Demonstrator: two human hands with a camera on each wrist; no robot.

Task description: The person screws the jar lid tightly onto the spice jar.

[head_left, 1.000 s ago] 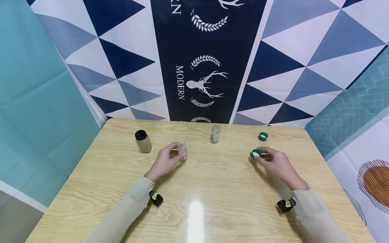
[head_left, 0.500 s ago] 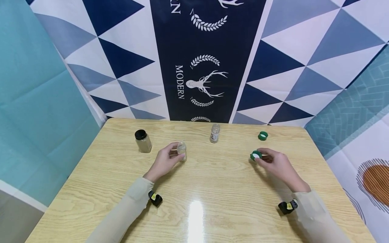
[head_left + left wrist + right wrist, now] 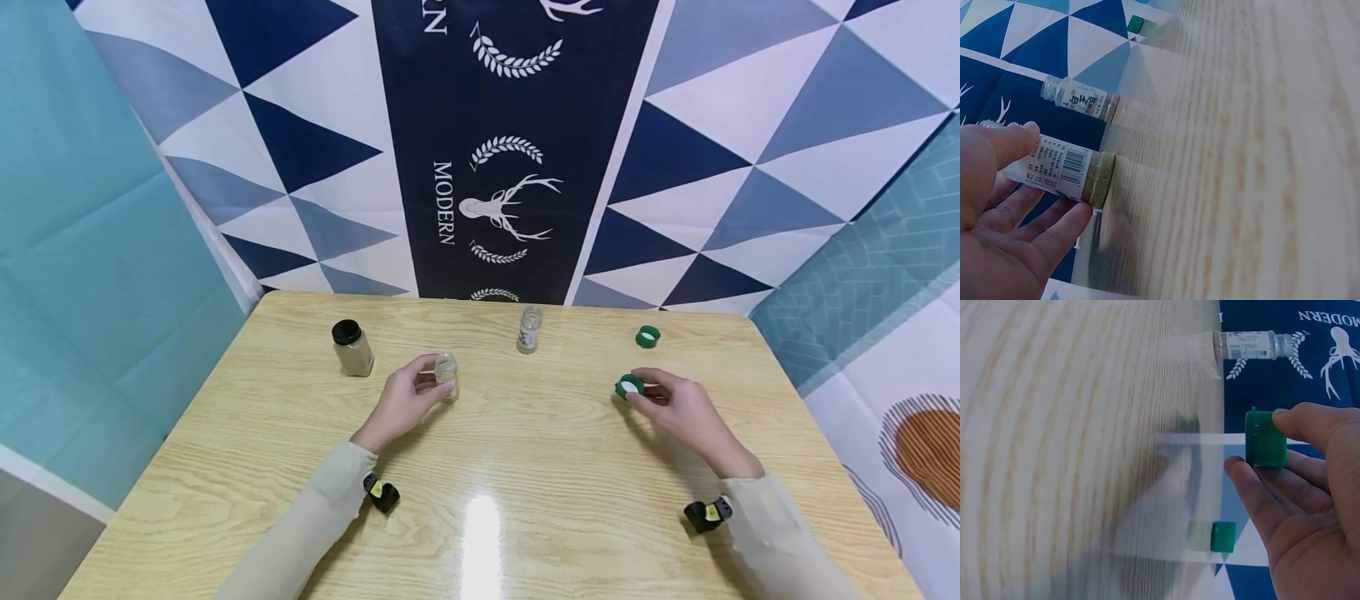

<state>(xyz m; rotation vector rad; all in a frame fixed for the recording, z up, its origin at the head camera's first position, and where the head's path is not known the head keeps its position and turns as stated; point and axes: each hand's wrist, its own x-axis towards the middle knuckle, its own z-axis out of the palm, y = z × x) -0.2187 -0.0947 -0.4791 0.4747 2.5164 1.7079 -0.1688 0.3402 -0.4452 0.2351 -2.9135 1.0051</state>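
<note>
My left hand [image 3: 405, 402] grips a small clear spice jar [image 3: 447, 379], with the thumb on one side and the fingers on the other. The left wrist view shows this jar [image 3: 1063, 169] upright on the table, with a white barcode label and greenish-brown contents at its base. No lid covers its mouth. Over on the right, my right hand [image 3: 686, 408] pinches a green cap [image 3: 628, 386] between thumb and fingers, its white inside facing the head camera. In the right wrist view the cap [image 3: 1265, 439] appears held just off the tabletop.
Another uncapped clear jar [image 3: 529, 330] stands near the table's back edge. A second green cap [image 3: 648, 337] lies beyond my right hand. A black-lidded jar [image 3: 352, 350] stands left of my left hand. Patterned cloth [image 3: 510, 150] hangs behind the wooden table [image 3: 555, 467].
My right hand and the green cap have shifted very slightly toward me. The left hand keeps its grip on the spice jar almost unmoved.
</note>
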